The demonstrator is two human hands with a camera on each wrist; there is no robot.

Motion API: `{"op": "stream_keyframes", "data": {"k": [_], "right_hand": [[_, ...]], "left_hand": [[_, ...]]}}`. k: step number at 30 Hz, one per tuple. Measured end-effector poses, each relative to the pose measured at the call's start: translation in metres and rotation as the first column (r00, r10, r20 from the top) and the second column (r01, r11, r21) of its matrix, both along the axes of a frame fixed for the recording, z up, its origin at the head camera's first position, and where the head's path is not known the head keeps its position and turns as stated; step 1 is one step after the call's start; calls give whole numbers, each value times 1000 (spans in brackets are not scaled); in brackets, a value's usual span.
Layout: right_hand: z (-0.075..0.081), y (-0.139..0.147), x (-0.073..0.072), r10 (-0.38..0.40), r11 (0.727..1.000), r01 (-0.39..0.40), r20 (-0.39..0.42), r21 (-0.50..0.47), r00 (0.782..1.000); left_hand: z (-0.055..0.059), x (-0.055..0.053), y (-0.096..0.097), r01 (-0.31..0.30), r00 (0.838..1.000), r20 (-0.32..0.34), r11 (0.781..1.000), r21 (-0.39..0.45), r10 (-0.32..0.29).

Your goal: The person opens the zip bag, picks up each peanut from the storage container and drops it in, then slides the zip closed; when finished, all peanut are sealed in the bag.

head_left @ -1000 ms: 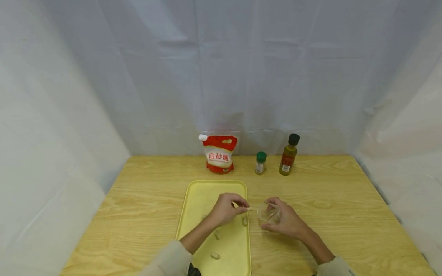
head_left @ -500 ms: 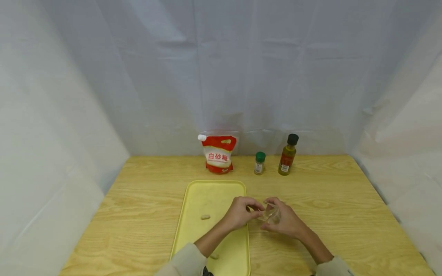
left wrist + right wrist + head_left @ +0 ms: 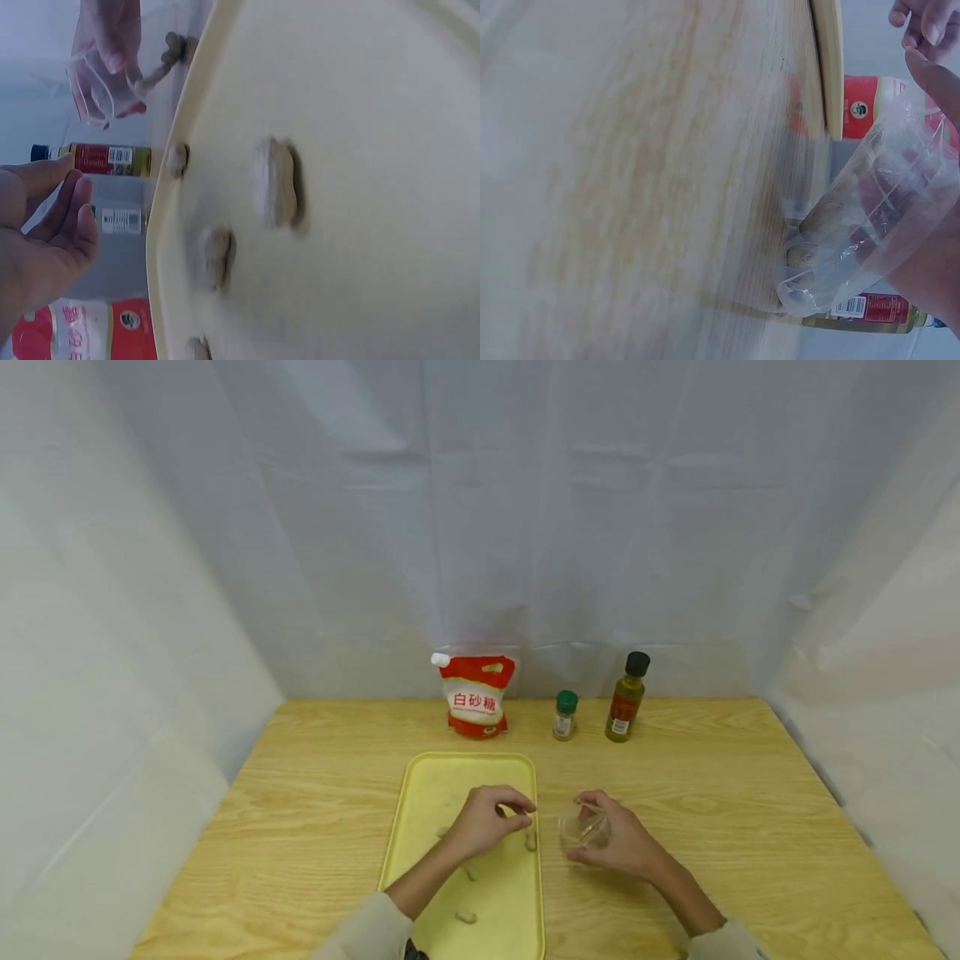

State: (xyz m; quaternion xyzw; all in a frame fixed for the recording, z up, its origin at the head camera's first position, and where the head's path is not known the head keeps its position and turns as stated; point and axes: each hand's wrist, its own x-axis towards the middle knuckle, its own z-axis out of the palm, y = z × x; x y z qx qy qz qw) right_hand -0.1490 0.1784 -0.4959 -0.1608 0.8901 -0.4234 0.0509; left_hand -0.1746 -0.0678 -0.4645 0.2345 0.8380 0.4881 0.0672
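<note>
My right hand holds a clear plastic bag just right of the tray, its mouth turned left. Several peanuts lie inside the bag, low down in the right wrist view. Over the tray's right side, my left hand hovers with thumb and fingers bent towards each other; nothing shows between them in the left wrist view. Several unshelled peanuts are scattered on the yellow tray: one peanut near the front, another peanut by the right rim, others partly behind the left forearm.
Along the back of the wooden table stand a red-and-white sugar pouch, a small green-capped jar and a black-capped bottle. Pale sheeting hangs behind and at both sides.
My left hand carried a peanut right to the bag's mouth, then came back left over the tray without it. The right hand and bag have stayed nearly still.
</note>
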Motion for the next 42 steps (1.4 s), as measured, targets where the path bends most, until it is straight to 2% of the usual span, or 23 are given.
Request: {"op": "stream_keyframes", "data": {"k": [8,14,20,26,34,42], "right_hand": [[0,1,1,-9,1000,9,-27,-9,1000],[1,1,1,2,1000,-2,-33,1,999],[1,2,1,-9,1000,9,-20,-11,1000],[0,3,1,-6,1000,6,-13,-14,1000],[0,2,1,-7,1000,7,6,-22,1000],[-1,3,0,1,1000,-1,6,-22,1000]], "left_hand": [[-1,-8,-37,-89,996,0,996,-3,89],[-6,-11,-63,-166,986,-17,985,-49,165],[-16,-15,-83,-218,976,7,972,-91,219],[-25,-12,-94,-197,979,32,971,-136,203],[-31,-9,-98,-145,987,49,975,-166,155],[-27,-11,-94,-128,992,-2,977,-168,129]]}}
